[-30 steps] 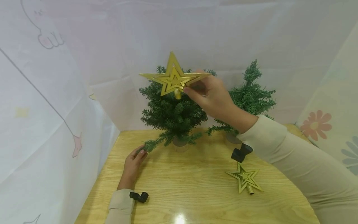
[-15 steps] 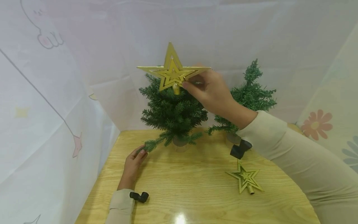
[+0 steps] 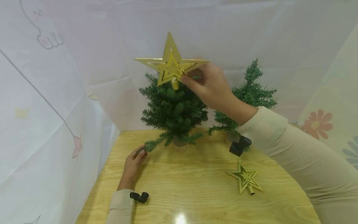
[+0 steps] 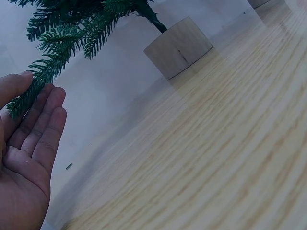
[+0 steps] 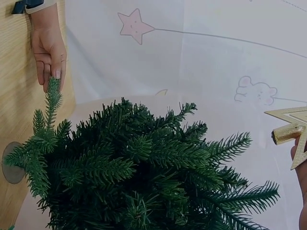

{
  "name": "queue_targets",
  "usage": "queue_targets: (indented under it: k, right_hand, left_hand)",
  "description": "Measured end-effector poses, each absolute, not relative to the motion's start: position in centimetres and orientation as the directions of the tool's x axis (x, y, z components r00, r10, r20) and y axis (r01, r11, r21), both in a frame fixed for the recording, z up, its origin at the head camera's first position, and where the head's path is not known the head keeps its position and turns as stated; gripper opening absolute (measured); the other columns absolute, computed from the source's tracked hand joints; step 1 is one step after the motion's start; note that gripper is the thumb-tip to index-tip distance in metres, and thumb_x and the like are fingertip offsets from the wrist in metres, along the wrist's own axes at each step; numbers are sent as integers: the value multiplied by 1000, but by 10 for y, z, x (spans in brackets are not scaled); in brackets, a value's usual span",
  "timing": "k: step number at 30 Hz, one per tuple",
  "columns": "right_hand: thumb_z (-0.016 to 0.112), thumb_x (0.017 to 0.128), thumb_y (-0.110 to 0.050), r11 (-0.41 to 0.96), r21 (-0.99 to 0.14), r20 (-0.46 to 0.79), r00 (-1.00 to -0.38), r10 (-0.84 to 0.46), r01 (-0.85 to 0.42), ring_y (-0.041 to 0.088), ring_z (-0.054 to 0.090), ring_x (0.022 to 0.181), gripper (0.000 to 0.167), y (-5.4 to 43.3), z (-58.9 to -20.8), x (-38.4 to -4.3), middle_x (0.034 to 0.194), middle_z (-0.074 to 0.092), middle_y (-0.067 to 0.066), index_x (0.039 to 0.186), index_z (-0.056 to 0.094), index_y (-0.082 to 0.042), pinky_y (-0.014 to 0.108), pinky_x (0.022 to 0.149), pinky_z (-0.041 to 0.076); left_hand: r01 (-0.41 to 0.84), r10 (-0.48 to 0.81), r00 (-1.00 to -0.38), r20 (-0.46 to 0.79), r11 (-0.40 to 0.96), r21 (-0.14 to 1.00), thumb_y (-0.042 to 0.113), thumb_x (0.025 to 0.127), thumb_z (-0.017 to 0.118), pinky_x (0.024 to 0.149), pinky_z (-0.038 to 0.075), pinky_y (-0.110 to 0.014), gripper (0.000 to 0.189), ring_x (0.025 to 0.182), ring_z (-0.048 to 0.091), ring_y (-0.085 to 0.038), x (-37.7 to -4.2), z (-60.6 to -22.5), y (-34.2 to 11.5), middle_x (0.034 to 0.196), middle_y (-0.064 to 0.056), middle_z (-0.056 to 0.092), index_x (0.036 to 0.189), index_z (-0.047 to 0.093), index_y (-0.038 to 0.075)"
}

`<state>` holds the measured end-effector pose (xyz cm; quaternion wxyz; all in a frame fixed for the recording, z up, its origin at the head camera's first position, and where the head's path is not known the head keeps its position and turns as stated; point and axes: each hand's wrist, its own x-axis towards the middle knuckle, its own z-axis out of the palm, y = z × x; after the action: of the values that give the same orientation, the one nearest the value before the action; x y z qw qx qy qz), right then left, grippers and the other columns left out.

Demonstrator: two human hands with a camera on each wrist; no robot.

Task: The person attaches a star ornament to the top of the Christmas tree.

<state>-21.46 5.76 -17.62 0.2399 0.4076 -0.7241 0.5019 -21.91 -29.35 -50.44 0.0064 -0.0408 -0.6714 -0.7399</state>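
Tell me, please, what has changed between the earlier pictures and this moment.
The right hand has raised the gold star it holds, drifting slightly left in the head view. Nothing was gripped or released. The left hand still pinches the low branch; the second star lies unmoved.

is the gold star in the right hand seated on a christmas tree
No, the right wrist view shows the gold star held apart from the Christmas tree, its socket touching no branch.
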Motion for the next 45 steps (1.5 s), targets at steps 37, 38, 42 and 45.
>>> queue_targets:
  k: [37, 38, 42, 45]
  right_hand:
    - [63, 95, -6, 177, -628, 709, -650, -272, -758, 12, 63, 104, 35, 48, -150, -233, 118, 63, 7, 129, 55, -1, 21, 93, 52]
    - [64, 95, -7, 183, -627, 709, -652, -269, -757, 11, 64, 104, 35, 48, -150, -235, 117, 64, 6, 128, 55, -2, 21, 92, 52]
    - [64, 96, -11, 219, -621, 708, -659, -255, -752, 11, 63, 105, 36, 47, -150, -240, 118, 62, 5, 130, 55, -4, 21, 93, 51]
    - [63, 96, -14, 253, -622, 700, -671, -245, -741, 11, 62, 107, 37, 47, -149, -243, 121, 60, 4, 132, 54, -6, 21, 94, 51]
  left_hand:
    - [75, 30, -996, 79, -116, 990, 14, 104, 48, 103, 44, -25, 44, 116, 58, -7, -228, -519, -297, 152, -14, 30, 146, 41, 1]
    - [77, 27, -996, 81, -120, 990, 15, 104, 49, 103, 44, -25, 45, 117, 57, -7, -229, -521, -298, 152, -14, 30, 146, 41, 2]
    - [94, 14, -995, 96, -103, 990, 19, 103, 51, 103, 43, -25, 46, 119, 56, -8, -230, -525, -298, 152, -13, 31, 146, 43, 4]
    - [102, 8, -995, 103, -92, 990, 20, 103, 51, 103, 44, -25, 46, 119, 56, -9, -230, -527, -299, 151, -12, 33, 145, 44, 4]
